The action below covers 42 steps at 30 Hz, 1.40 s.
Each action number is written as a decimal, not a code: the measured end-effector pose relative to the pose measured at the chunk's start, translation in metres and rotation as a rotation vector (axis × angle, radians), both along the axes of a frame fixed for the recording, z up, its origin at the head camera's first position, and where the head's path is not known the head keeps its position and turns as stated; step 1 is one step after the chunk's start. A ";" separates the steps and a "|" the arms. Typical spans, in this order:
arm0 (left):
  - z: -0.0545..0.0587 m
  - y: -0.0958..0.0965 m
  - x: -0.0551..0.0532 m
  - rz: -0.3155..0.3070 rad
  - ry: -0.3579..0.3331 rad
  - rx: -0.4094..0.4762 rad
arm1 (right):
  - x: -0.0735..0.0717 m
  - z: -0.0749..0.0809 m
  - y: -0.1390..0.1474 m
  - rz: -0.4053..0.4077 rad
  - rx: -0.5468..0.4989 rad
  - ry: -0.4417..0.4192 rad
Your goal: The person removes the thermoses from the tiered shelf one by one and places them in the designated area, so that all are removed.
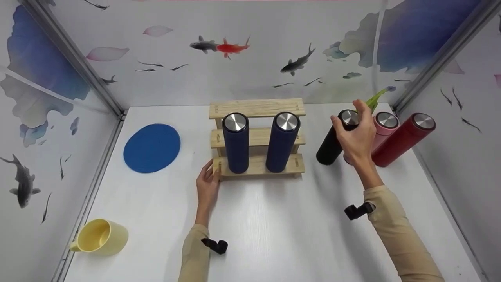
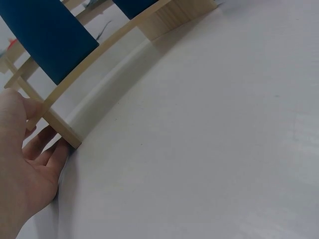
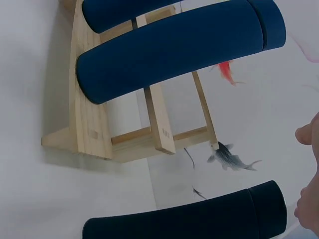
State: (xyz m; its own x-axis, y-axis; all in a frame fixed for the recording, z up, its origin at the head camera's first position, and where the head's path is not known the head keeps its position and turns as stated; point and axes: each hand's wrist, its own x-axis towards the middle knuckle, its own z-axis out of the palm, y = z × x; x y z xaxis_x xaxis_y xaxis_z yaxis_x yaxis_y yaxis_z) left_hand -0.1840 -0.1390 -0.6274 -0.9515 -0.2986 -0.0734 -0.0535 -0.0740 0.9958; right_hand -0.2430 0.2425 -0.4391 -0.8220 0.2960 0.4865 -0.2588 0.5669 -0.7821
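A wooden three-step rack [image 1: 256, 107] stands mid-table. My left hand [image 1: 207, 186] holds the left end of its lowest shelf, thumb over the board and fingers beneath it, as the left wrist view shows. Two dark blue thermos bottles [image 1: 238, 147] [image 1: 282, 145] stand upright on that shelf. On the right, my right hand [image 1: 358, 137] hovers with spread fingers around the silver-topped lid of a black thermos bottle [image 1: 330, 147]. In the right wrist view, part of this hand [image 3: 310, 189] shows at the edge, beside the black bottle's lid [image 3: 269, 209].
A pink thermos bottle [image 1: 381, 135] and a red thermos bottle [image 1: 403, 140] stand right of the black one. Something green and leaf-like [image 1: 376, 98] shows behind them. At left lie a round blue mat [image 1: 152, 148] and, nearer, a yellow mug [image 1: 113, 237]. Printed walls enclose the table.
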 end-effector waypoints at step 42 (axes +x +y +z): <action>-0.002 0.000 0.001 0.006 0.014 0.003 | 0.029 0.014 -0.092 0.424 -0.208 -0.073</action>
State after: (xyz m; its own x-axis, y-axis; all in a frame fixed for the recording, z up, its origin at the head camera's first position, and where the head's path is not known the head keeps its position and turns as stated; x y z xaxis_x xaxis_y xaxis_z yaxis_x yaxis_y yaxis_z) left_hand -0.1826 -0.1388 -0.6294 -0.9507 -0.3039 -0.0610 -0.0391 -0.0776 0.9962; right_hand -0.2140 0.1508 -0.4254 -0.9210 0.0124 0.3893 -0.3737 0.2530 -0.8924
